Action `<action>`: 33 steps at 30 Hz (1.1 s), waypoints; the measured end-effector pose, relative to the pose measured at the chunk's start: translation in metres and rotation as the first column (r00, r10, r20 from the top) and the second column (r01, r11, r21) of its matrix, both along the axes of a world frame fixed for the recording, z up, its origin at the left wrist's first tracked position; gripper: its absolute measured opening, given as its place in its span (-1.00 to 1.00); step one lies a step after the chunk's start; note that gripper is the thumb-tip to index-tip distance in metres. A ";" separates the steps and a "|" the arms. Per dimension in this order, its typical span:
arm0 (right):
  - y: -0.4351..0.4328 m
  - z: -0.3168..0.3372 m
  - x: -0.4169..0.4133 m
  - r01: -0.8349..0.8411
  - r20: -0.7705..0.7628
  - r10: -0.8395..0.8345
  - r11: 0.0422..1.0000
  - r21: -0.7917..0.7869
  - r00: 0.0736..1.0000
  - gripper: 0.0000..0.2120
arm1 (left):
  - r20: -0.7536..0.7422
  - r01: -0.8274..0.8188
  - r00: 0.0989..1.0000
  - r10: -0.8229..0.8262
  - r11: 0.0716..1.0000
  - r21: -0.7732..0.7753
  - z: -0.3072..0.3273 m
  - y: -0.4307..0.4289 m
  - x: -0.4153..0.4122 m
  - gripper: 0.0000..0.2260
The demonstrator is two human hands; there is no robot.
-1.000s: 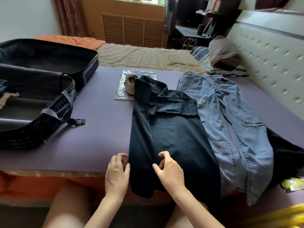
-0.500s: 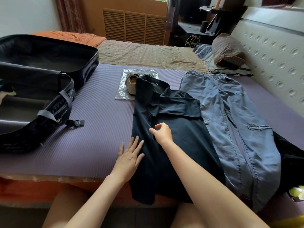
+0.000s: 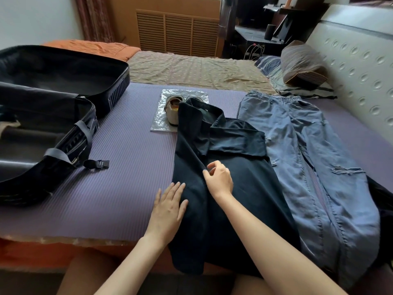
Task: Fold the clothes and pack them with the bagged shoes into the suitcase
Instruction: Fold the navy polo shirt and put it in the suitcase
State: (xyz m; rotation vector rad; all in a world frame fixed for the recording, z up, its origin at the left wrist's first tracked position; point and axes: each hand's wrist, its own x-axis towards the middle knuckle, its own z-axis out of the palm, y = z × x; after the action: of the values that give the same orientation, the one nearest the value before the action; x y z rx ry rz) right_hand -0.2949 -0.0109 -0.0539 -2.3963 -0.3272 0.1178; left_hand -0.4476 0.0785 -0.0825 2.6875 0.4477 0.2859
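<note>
Risk, noted first: the black shirt [image 3: 244, 199] hangs its hem off the near edge of the bed, so a pull toward me could, I judge, drag the whole garment down and undo the side fold. The fabric is soft and likely slides easily on the purple mat [image 3: 127, 188]. Second risk: the collar lies over the near corner of the bagged shoes [image 3: 170, 109], so lifting or shifting the shirt may carry the bag along. Third: the shirt's right border lies against the jeans [image 3: 319, 167], and a sideways tug could ruck the denim. Grip state: my right grip [image 3: 219, 177] is curled, thumb and forefinger pinching the raised edge of the folded-in left panel, about mid-length of the shirt. My left grip [image 3: 169, 206] is flat with fingers straight, fingertips pressing the shirt's left border and palm over the mat. Position: the shirt runs lengthwise in front of me, collar far and hem near. The right grip sits on top of it, just beyond the left grip and to its right, the two near but apart. The suitcase [image 3: 120, 88] lies open on the bed, well to the left of both grips. Judgement: shirt fold in hand, jeans unfolded, packing of these items not yet started.
</note>
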 end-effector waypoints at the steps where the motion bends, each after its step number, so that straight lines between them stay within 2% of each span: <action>1: 0.002 0.002 0.004 0.037 -0.040 -0.034 0.997 0.066 0.999 -0.80 | 0.031 -0.024 0.999 0.023 1.000 0.004 0.003 0.001 0.005 -0.30; 3: 0.005 0.006 0.014 0.079 -0.098 -0.067 0.989 0.125 0.993 -0.75 | 0.034 -0.022 0.999 0.021 1.000 0.017 0.010 0.003 0.017 -0.31; 6: 0.009 0.012 0.031 0.126 -0.154 -0.103 0.980 0.151 0.983 -0.68 | -0.036 0.021 0.999 -0.019 0.999 0.044 0.014 0.008 0.038 -0.48; 8: 0.014 0.016 0.040 0.139 -0.177 -0.110 0.978 0.156 0.978 -0.62 | -0.109 0.041 0.993 -0.036 0.998 0.045 0.012 0.011 0.050 -0.50; 12: 0.031 0.018 0.048 0.145 -0.221 -0.106 0.975 0.167 0.969 -0.57 | -0.216 0.064 0.975 -0.046 0.995 0.078 0.001 0.009 0.060 -0.44; 15: 0.046 0.013 0.051 0.143 -0.217 -0.114 0.982 0.122 0.969 -0.56 | -0.211 0.065 0.977 -0.040 0.991 0.114 -0.005 0.006 0.057 -0.11; 16: 0.049 0.011 0.051 0.149 -0.211 -0.125 0.983 0.105 0.969 -0.57 | -0.202 0.055 0.979 -0.033 0.993 0.102 -0.005 0.006 0.056 -0.09; 18: 0.054 0.008 0.052 0.167 -0.206 -0.145 0.982 0.091 0.968 -0.59 | -0.170 0.038 0.985 -0.026 0.997 0.070 -0.006 0.005 0.055 -0.22; 22: 0.051 0.009 0.057 0.203 -0.125 -0.186 0.968 0.145 0.975 -0.72 | -0.170 0.027 0.985 -0.017 0.998 0.061 -0.007 0.004 0.055 -0.30; 24: 0.046 0.011 0.063 0.210 -0.073 -0.201 0.967 0.143 0.977 -0.75 | -0.161 0.034 0.987 -0.026 0.998 0.050 -0.007 0.005 0.054 -0.25; 27: 0.040 0.006 0.069 0.137 -0.055 -0.136 0.990 0.024 0.989 -0.76 | -0.143 0.041 0.989 -0.032 0.997 0.059 -0.007 0.005 0.055 -0.12; 31: 0.032 0.002 0.065 0.057 0.014 -0.057 0.998 -0.002 0.998 -0.62 | -0.181 0.047 0.983 -0.030 0.995 0.090 -0.002 0.007 0.057 -0.08; 33: 0.024 0.003 0.059 -0.011 0.140 0.014 1.000 -0.026 0.990 -0.53 | -0.149 0.051 0.989 -0.020 0.977 0.208 0.002 0.008 0.058 -0.25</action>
State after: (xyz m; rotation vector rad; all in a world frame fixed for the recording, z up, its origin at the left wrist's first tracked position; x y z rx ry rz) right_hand -0.2357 0.0130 -0.0505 -2.4330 -0.4085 -0.0418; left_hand -0.3897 0.0861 -0.0808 2.9350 0.4326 0.1331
